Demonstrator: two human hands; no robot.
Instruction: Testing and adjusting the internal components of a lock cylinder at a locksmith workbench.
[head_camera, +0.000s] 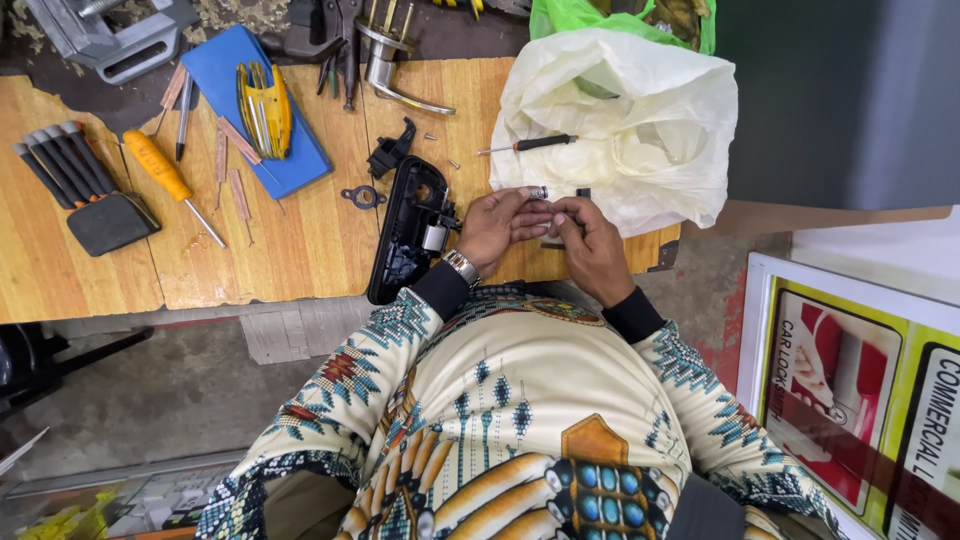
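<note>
Left hand (490, 225) and right hand (590, 240) met above the wooden bench (300, 240), fingers pinched shut on a small metal cylinder (538, 192); probably light, rigid, slippery; best gripped round its barrel; black door-handle housing (405, 235) just beside.

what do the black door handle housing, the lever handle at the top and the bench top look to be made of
Black door handle housing: probably moulded plastic, matt black with ribs and cut-outs. Lever handle: metal, bright silvery sheen with highlights. Bench top: wood-grain board, likely laminate, glossy orange-brown with a chipped, ragged front edge.
</note>
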